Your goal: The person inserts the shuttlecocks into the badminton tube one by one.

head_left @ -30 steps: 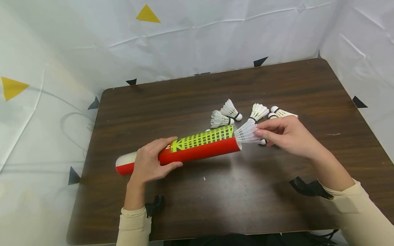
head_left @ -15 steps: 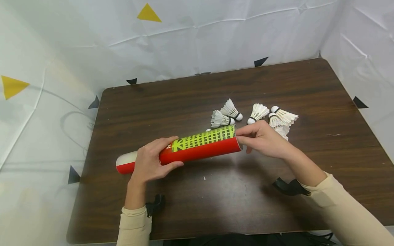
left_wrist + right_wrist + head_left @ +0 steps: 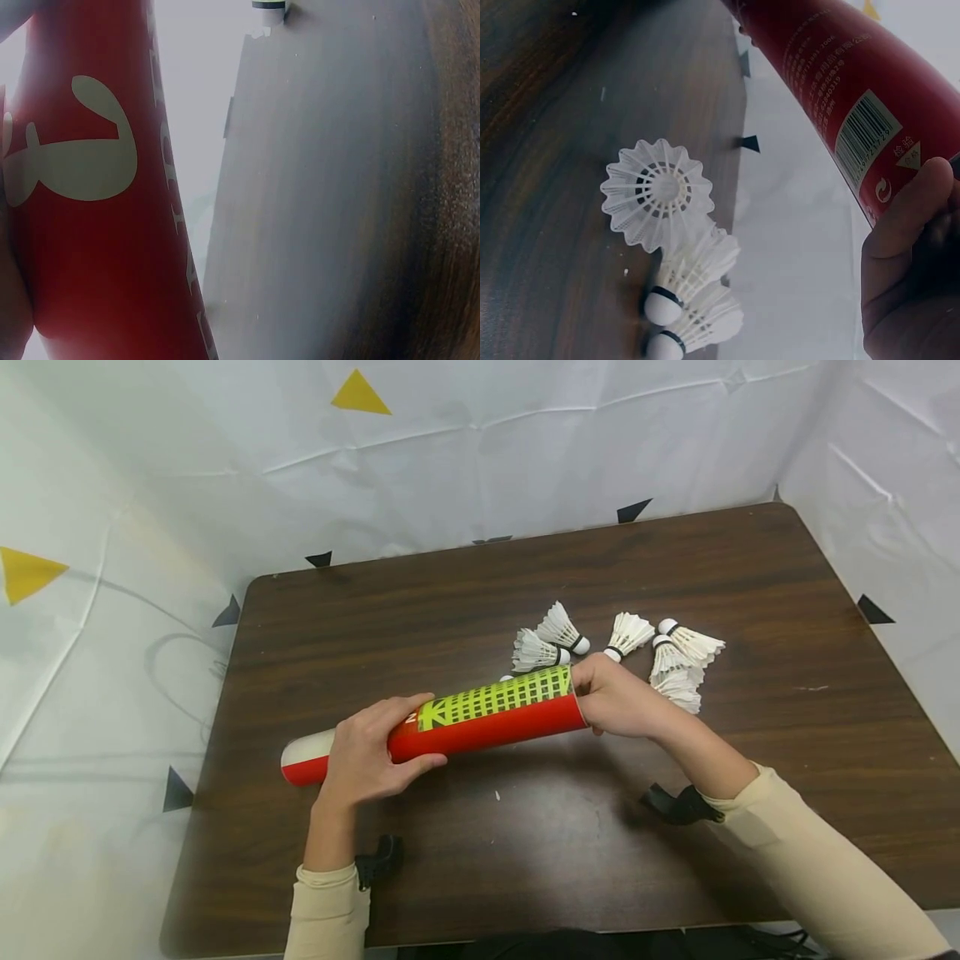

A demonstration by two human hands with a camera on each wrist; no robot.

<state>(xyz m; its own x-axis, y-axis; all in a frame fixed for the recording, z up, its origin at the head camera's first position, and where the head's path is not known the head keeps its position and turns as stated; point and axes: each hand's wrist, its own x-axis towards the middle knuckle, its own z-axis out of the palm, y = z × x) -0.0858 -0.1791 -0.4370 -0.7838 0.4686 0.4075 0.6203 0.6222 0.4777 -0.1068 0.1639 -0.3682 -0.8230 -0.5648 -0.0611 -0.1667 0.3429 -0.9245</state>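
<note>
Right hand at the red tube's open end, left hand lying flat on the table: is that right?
Not quite: the head view shows the left hand gripping the red tube. The right hand is at its open end, as you say.

The tube is red with a yellow-green grid; the shuttlecocks white, some black-banded; the desk dark brown with wood grain.
</note>
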